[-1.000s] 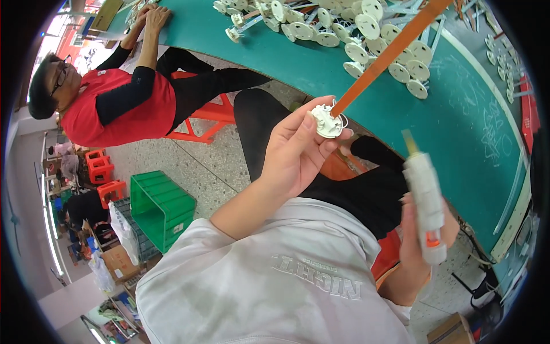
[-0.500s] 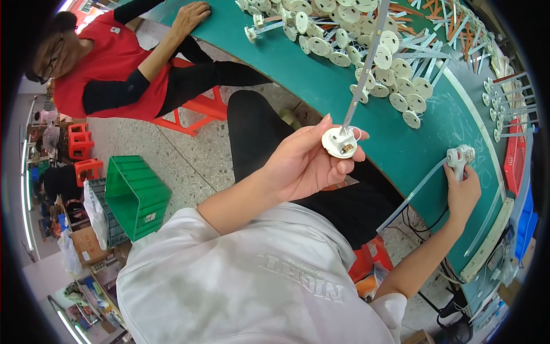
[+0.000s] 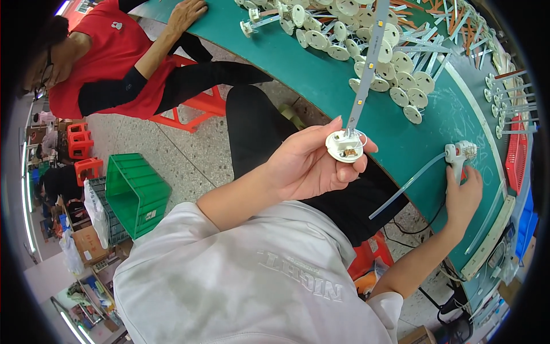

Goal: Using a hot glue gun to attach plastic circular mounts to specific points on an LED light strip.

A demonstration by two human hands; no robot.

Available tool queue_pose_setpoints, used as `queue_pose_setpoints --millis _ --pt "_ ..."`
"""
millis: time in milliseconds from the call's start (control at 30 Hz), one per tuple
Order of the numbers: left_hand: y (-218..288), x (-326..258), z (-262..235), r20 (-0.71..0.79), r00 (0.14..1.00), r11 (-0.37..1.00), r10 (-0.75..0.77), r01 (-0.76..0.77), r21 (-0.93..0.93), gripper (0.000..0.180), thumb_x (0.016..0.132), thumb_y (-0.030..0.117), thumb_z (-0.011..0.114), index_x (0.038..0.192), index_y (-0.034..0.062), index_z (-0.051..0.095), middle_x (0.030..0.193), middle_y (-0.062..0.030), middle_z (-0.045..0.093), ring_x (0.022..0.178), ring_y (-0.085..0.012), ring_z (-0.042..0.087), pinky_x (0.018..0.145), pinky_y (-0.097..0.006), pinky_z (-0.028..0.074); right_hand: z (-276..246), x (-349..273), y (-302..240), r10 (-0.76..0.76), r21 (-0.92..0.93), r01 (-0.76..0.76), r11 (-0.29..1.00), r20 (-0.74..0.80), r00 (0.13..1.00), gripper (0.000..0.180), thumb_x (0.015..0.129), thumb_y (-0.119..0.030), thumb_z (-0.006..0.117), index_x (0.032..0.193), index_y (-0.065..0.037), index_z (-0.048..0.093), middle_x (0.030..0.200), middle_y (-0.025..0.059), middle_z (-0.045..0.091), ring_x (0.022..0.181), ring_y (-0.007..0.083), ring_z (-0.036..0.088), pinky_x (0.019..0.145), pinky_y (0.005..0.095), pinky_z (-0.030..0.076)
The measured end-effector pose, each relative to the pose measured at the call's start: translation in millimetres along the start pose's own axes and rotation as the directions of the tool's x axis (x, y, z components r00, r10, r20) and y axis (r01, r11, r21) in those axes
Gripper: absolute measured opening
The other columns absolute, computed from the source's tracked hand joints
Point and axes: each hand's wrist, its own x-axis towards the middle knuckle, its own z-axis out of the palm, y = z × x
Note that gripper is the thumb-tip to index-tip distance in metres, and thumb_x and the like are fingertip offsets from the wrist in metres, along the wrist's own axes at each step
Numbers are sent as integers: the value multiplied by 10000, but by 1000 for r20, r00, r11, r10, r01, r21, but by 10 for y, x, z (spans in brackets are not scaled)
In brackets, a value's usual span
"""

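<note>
1. Left hand (image 3: 312, 166) up over my lap, fingers closed around a white round cap (image 3: 345, 146); a long white strip (image 3: 366, 63) stands out of it, leaning toward the green table (image 3: 321, 74).
2. My right hand (image 3: 463, 198) rests on the table, gripping a white glue tool (image 3: 458, 155) with a clear tube (image 3: 407, 186) trailing off the edge.
3. I see a pile of white discs (image 3: 395, 74) farther along the table.
4. A person in red (image 3: 109, 63) sits at my left.
</note>
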Motion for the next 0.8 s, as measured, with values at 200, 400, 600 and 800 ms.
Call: queue_pose_setpoints --millis 200,400,600,800 --pt "-69 46 -4 -119 990 997 -73 76 27 586 1009 414 263 1222 -96 459 923 -152 571 687 -150 500 583 -221 455 -575 -46 -867 79 841 12 542 -66 995 320 824 -96 679 1106 33 601 1018 120 639 954 161 592 812 269 478" --pt "-179 79 53 -204 970 991 -131 127 -30 584 1000 452 300 1109 -74 529 895 -180 643 725 -171 630 649 -240 534 -579 -23 -1559 -361 969 -149 196 212 908 308 824 -40 660 1110 49 586 990 108 651 907 143 609 763 232 474" --pt "-281 55 63 -208 970 927 126 -40 374 582 977 472 363 1177 -60 488 1016 -217 625 839 -233 661 714 -289 560 -549 -84 -1485 -273 969 -229 95 247 930 156 830 -64 680 942 30 628 740 78 663 611 80 556 558 191 413" --pt "-341 56 166 -58 912 618 407 -228 753 465 768 -98 683 1198 -56 514 1070 -155 634 974 -180 638 877 -303 531 -564 -137 -1374 -178 945 -322 58 327 928 130 800 -35 704 887 42 645 726 81 671 620 66 602 556 171 460"
